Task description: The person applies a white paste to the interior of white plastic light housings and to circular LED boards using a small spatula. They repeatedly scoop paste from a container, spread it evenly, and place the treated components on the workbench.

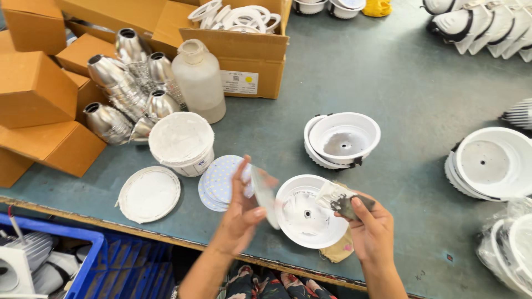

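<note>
Lower centre: left hand (244, 213) pinching a disc (265, 196) on edge, just left of white housing (307, 218); right hand (370, 230) gripping a smeared brush (341, 202) over its right rim.

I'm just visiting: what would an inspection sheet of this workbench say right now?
Surface: grey-green bench top, scuffed.
Job's things: round white lamp housing before the person; thin round disc; stack of dotted white round boards.
Clutter: white paste tub, its lid, translucent plastic bottle, shiny metal reflectors, brown cardboard boxes, more white housings.
Grippers: left hand holds the disc; right hand pinches a smeared grey scrap.
Cables: nothing seen.
Surroundings: blue plastic crate below the bench edge.
</note>
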